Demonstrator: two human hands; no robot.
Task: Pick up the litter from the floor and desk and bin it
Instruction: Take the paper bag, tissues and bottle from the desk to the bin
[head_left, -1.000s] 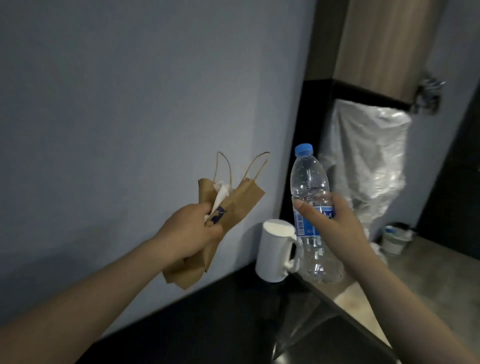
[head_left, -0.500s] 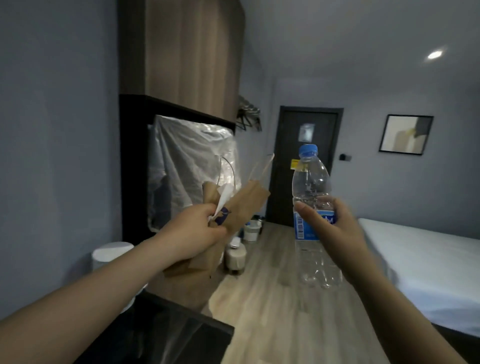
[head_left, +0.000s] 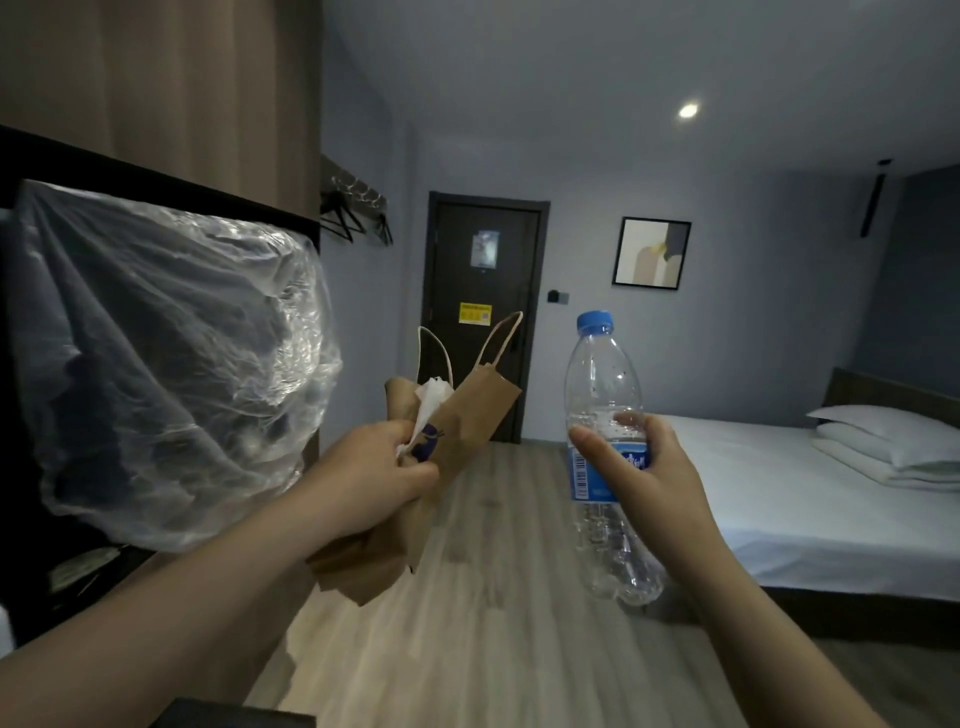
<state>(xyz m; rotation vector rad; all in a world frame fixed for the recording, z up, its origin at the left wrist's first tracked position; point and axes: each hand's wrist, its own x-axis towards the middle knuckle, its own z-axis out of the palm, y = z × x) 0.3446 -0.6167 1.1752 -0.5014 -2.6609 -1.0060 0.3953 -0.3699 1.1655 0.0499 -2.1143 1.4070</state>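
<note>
The left hand (head_left: 371, 475) clutched a paper bag (head_left: 457, 431) and tissue (head_left: 428, 400), left of the bottle (head_left: 605, 395) gripped by the right hand (head_left: 649, 478).

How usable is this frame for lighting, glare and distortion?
Head view: dim and bluish, one ceiling spotlight; glints on the plastic sheet at left; wide-angle distortion leans the door and stretches the edges; left hand with paper bag and right hand with bottle are reasonably sharp.
</note>
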